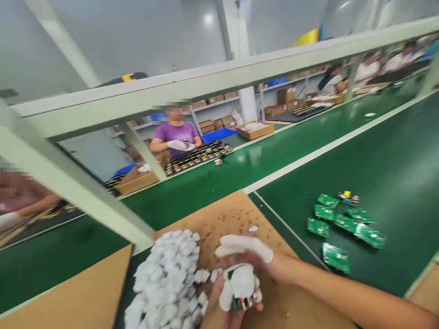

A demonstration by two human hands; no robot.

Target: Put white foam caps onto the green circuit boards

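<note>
My left hand [225, 297], with white covers on its fingers, is closed around a small circuit board [236, 303] with components along its near edge. A white round pad [243, 282] covers the board's upper face. Just beyond it, my right hand [244, 250] is stretched out with white-covered fingers, palm over the board; no object shows in it. To the left of both hands lies a heap of white pads [168, 278], with a few loose ones by the left hand. A single white piece [253, 228] rests on the brown board beyond the right hand.
Several green circuit boards [346, 224] lie on the green belt [387, 183] to the right. Brown cardboard [219, 212] lies under the work. A pale frame post [85, 183] rises at left. Opposite, a person in purple [176, 132] works beside rows of parts [199, 157].
</note>
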